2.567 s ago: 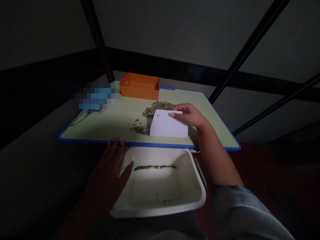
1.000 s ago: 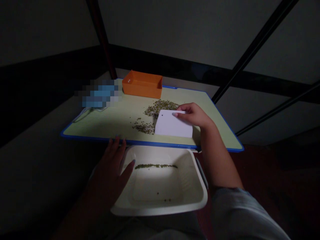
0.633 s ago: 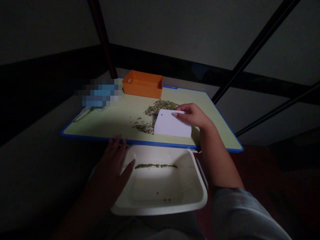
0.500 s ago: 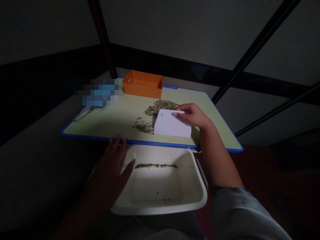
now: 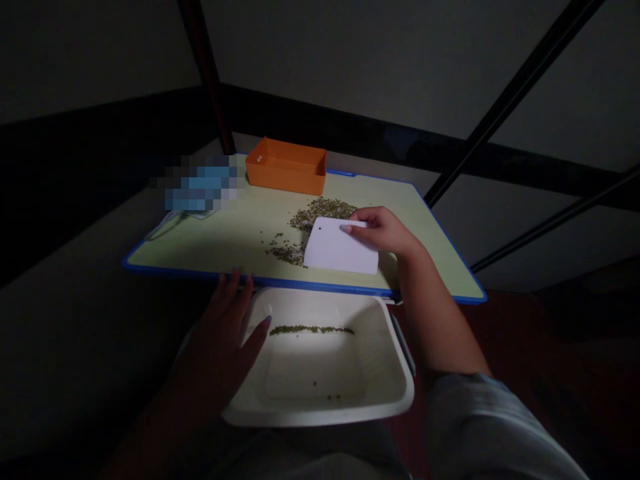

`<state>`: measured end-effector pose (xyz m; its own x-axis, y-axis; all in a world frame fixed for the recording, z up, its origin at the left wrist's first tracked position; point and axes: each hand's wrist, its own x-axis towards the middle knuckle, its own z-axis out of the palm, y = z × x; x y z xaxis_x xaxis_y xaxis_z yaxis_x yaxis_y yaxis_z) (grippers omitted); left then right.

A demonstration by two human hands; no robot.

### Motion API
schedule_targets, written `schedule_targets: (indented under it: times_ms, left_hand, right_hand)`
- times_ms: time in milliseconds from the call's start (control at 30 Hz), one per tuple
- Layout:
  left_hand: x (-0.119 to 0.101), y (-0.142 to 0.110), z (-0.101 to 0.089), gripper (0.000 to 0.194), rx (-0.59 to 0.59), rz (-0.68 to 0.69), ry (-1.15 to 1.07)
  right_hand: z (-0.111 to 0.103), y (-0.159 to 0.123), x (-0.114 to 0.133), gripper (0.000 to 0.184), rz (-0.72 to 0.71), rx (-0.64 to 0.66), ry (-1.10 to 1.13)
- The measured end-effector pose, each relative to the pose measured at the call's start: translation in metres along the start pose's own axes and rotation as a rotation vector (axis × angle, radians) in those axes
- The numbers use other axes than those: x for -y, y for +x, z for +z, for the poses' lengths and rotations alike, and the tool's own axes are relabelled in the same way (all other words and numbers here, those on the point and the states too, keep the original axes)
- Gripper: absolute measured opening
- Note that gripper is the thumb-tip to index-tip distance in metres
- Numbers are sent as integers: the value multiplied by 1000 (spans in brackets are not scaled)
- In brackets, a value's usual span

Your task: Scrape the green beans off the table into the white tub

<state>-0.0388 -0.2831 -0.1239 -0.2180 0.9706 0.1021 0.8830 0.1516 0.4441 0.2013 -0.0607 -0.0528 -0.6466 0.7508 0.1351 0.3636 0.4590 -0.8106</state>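
Observation:
My right hand (image 5: 383, 231) grips the top edge of a white plastic scraper (image 5: 340, 247) that stands on a pale green table (image 5: 225, 233) with a blue rim. Small green beans (image 5: 313, 220) lie scattered beside and behind the scraper. Below the table's near edge, my left hand (image 5: 225, 333) holds the left rim of a white tray (image 5: 380, 400), thumb inside. A thin line of beans (image 5: 310, 329) lies along the tray's far inner wall.
An orange box (image 5: 286, 165) stands at the far edge of the table. A blurred blue object (image 5: 197, 187) lies at the table's far left. Dark metal bars (image 5: 505, 87) cross the wall behind. The surroundings are dim.
The scraper and my right hand have slid slightly to the left along the table toward the beans. My left hand and the tray have stayed put.

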Motion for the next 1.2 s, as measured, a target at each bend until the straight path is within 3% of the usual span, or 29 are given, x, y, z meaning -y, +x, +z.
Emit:
schedule_targets:
  times_ms: [367, 900, 1100, 1200]
  left_hand:
    - [-1, -1, -1, 74, -19, 18, -18]
    - [-2, 0, -1, 78, -4, 1, -9]
    - [-2, 0, -1, 78, 0, 2, -23]
    - [-2, -1, -1, 77, -2, 5, -23]
  right_hand:
    - [4, 3, -4, 43, -87, 44, 3]
    - [7, 1, 3, 40, -68, 209, 54]
    - [5, 0, 4, 40, -60, 208, 121]
    - [4, -3, 6, 42, -38, 143, 148]
